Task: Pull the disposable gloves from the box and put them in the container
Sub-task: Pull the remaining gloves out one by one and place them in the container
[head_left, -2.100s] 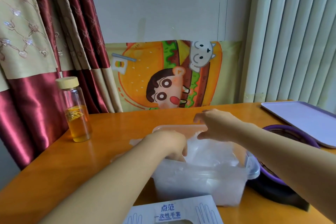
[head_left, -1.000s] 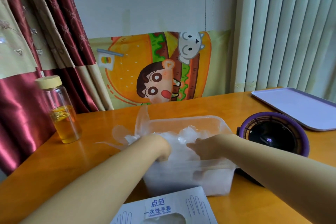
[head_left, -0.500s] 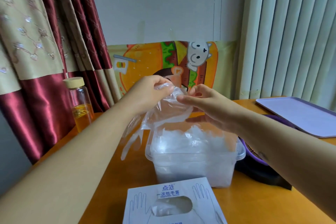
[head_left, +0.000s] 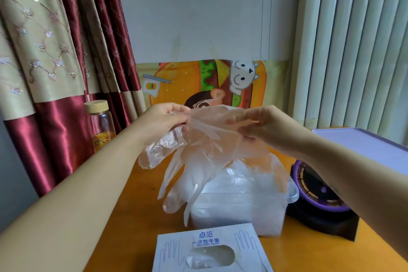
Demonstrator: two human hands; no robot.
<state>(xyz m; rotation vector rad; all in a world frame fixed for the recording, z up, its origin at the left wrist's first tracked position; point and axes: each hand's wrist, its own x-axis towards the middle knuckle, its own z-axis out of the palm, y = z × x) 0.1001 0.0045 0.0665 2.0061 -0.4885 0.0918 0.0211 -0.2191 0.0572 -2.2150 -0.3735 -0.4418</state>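
A clear disposable glove (head_left: 205,152) hangs stretched between both hands above the table. My left hand (head_left: 163,122) pinches its cuff on the left, and my right hand (head_left: 262,125) pinches the cuff on the right. The glove's fingers dangle down over the clear plastic container (head_left: 240,203), which holds a heap of crumpled gloves. The white glove box (head_left: 209,249) lies at the near edge, with a glove showing in its oval opening.
A glass bottle (head_left: 100,126) of amber liquid with a cream lid stands at the left by the curtain. A purple-rimmed black device (head_left: 320,196) sits right of the container. A lilac tray (head_left: 362,143) lies at the far right on the orange table (head_left: 141,212).
Both hands left the container, rose with a glove, and now pull it wider apart between them. The glove hangs spread open, higher than half a second ago.
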